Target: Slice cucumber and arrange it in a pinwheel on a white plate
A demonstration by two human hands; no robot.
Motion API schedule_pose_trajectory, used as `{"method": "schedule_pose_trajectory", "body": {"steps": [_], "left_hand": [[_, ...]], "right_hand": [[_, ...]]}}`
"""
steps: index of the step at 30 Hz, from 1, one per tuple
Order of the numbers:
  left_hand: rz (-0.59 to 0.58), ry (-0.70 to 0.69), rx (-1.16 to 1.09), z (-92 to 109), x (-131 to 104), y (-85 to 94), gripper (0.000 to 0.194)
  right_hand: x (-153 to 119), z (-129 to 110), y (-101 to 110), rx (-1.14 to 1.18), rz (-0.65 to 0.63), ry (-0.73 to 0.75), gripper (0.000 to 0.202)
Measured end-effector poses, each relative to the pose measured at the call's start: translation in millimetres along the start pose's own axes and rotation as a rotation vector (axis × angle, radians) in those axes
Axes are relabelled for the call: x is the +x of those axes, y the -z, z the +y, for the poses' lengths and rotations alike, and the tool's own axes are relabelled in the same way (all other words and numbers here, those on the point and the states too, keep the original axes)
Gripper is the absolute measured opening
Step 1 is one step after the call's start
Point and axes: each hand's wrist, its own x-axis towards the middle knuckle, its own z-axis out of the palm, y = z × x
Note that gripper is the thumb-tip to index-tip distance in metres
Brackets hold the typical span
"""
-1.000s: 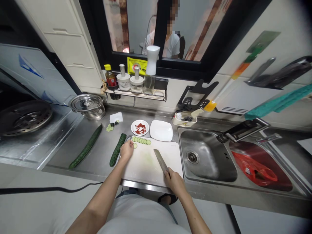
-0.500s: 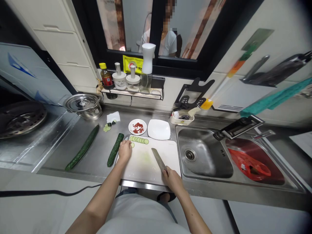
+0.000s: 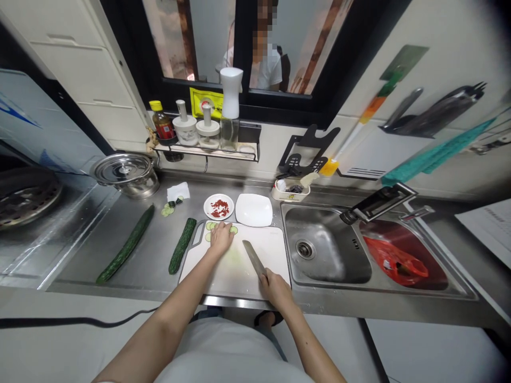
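Observation:
My left hand (image 3: 222,237) lies over the row of cucumber slices (image 3: 234,230) at the top left of the white cutting board (image 3: 255,282), its fingers spread on them. My right hand (image 3: 274,288) is closed round the handle of a knife (image 3: 253,257), whose blade rests low over the board, pointing away to the upper left. Left of the board lies a cut cucumber (image 3: 182,246), and farther left a longer whole one (image 3: 126,244). Beyond the board are a plate with chopped red pieces (image 3: 219,207) and a white square plate (image 3: 254,210).
A double sink (image 3: 327,250) with a faucet and a red bag (image 3: 395,261) is on the right. A lidded steel pot (image 3: 130,174) stands at the back left. Cucumber scraps (image 3: 167,210) lie near a tissue (image 3: 178,191). A seasoning shelf (image 3: 207,151) hangs below the window.
My left hand has moved right, from the cut cucumber and board's left edge onto the slices. The knife stays in my right hand. The view has shifted slightly.

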Motion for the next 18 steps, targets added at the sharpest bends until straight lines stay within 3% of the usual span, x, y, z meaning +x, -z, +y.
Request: {"method": "schedule_pose_trajectory", "body": {"steps": [5,10,18], "left_hand": [[0.007,-0.004,0.005,0.8,5.2,-3.5,0.029],[0.024,0.025,-0.135,0.9,5.9,-6.9,0.020],[-0.074,0.177,-0.418,-18.6,-18.8,-9.1,0.017]], "right_hand": [[1.0,1.7,-3.0,0.000,0.019,-0.006,0.034],[1.4,2.8,-4.6,-0.001,0.025,-0.007,0.033],[0.4,3.8,-4.7,0.017,0.037,0.010,0.033]]}}
